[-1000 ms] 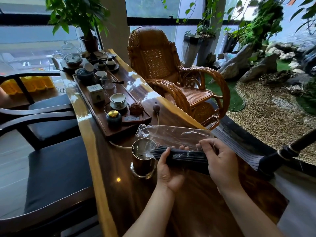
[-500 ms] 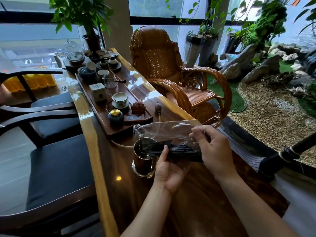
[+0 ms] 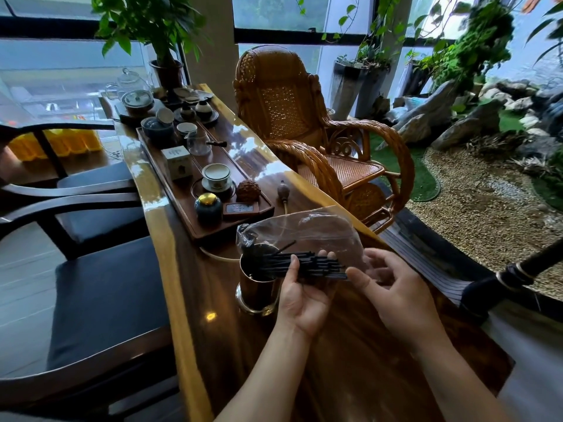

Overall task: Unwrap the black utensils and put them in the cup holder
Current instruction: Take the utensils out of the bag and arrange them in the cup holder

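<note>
Right hand (image 3: 396, 287) now off black utensils (image 3: 304, 264), fingers (image 3: 377, 257) spread.

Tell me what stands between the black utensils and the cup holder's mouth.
The clear plastic wrapper. It drapes over the black utensils held in the left hand, and its bunched end lies at the rim of the cup holder, where the utensil tips point. The right hand is open beside the near ends. Nothing else blocks the mouth.
</note>
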